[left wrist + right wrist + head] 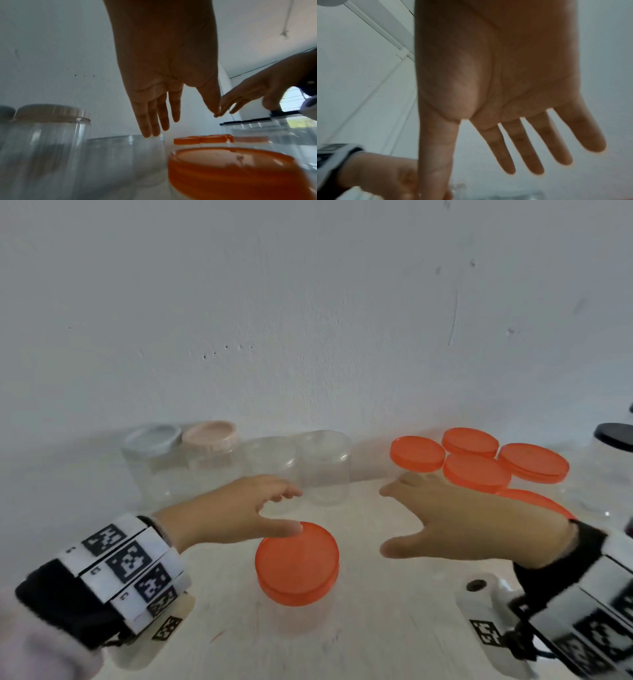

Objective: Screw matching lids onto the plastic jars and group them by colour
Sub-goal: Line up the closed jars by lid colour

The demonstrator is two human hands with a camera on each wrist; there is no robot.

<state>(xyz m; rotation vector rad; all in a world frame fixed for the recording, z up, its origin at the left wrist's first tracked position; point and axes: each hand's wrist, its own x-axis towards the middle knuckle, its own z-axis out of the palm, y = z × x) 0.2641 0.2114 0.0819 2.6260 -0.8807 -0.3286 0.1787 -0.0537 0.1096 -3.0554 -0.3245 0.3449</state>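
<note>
Both hands are hovering over the counter [394,628] with nothing in them. The left hand [236,510] has its fingers relaxed and spread, thumb tip right at the far rim of the orange-lidded jar [297,565] that sits front and centre; I can't tell if it's actually touching. The right hand [472,522] is spread flat, palm down, fingers wide apart in the wrist view, floating between that jar and the orange group [479,463] at back right. So that's where the near jar probably needs to go.

Back left there's a grey-lidded jar [150,460] and a pink-lidded jar [210,453] side by side, then two bare clear jars [325,467] with no lids. A black-lidded jar [613,453] is at the far right edge.

Handling-wise, these look like empty thin clear plastic, so super light and easy to tip or skid on the counter. I'd take hold around the body just under the lid, or over the lid's edge with fingers wrapped around it. The walls look smooth, likely a bit slippery, and might flex if squeezed hard.
</note>
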